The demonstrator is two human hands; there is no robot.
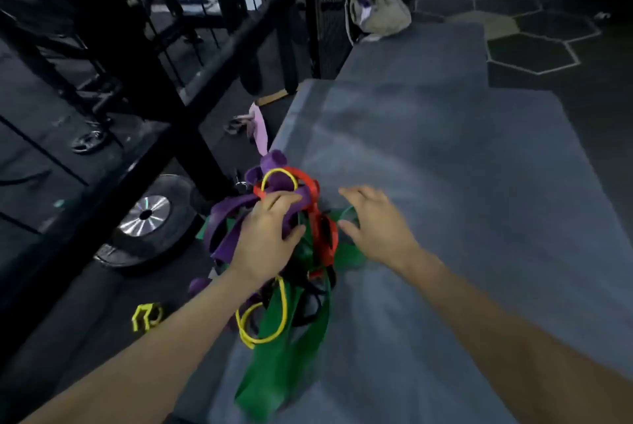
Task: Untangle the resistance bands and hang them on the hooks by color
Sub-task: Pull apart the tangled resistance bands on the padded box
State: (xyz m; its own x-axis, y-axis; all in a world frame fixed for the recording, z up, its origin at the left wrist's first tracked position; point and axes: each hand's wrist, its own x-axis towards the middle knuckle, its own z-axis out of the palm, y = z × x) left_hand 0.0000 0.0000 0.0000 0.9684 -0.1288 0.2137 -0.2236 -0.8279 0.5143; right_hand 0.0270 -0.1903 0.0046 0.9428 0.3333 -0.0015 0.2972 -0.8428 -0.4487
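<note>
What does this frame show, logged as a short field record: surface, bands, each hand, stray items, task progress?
surface: grey mat
bands: tangled pile at the mat's left edge; purple, red, yellow, green and black strands
left hand: left hand on the pile, fingers curled into purple and red bands
right hand: right hand at the pile's right side, fingers spread over green band
stray items: yellow band on floor; beige bag at the mat's far end
progress: still tangled; no hooks in view
</note>
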